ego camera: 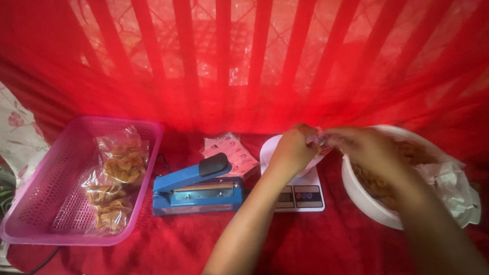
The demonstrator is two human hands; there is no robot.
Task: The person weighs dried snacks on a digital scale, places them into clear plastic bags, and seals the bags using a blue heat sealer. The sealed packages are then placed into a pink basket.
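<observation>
Both hands meet above the white scale: left hand and right hand pinch a small clear bag; keeping its mouth level, near the white bowl, likely limits spills.

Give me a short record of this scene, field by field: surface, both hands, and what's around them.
surface: red cloth over the work area
left hand: left hand above a white scale, pinching something small; blurred
right hand: right hand meets it, over the white bowl of fried snacks
basket: pink basket, far left, holds clear snack bags
sealer: blue heat sealer between basket and scale
backdrop: red curtain
</observation>
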